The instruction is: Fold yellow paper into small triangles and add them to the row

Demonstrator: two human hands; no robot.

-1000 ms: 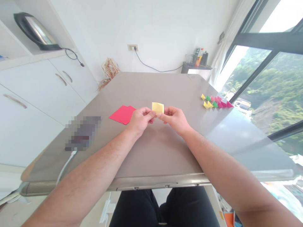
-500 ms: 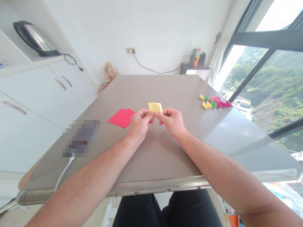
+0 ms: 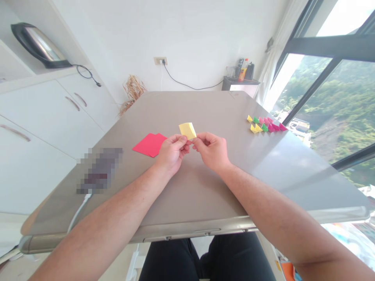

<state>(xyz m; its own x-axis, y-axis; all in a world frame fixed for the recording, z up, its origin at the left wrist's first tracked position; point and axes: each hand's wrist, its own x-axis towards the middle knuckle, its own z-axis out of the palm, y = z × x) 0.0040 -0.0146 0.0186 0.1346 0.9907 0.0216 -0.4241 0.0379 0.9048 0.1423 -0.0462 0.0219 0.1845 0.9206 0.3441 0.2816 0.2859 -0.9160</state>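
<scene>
A small piece of folded yellow paper [image 3: 187, 130] is held up over the middle of the table. My left hand [image 3: 172, 151] pinches its lower edge between thumb and fingers. At its lower right corner, my right hand [image 3: 211, 150] has thumb and forefinger closed on the paper too. Red paper sheets [image 3: 149, 144] lie flat on the table just left of my left hand, partly covered by it. Far to the right stand several small folded paper boats [image 3: 265, 127] in yellow, green, pink and magenta, set in two rows.
The grey table [image 3: 199, 195] spans the view. On its left lies a blurred dark device [image 3: 101, 169] with a white cable [image 3: 79, 210]. A kettle [image 3: 41, 46] sits on the left cabinet. Bottles [image 3: 243, 70] stand on a small cabinet behind the table; a window [image 3: 336, 93] is at right.
The yellow paper has tilted and shifted slightly left. My right fingers have slid down to its lower right corner, while my left hand keeps its pinch. The view has shifted a little.
</scene>
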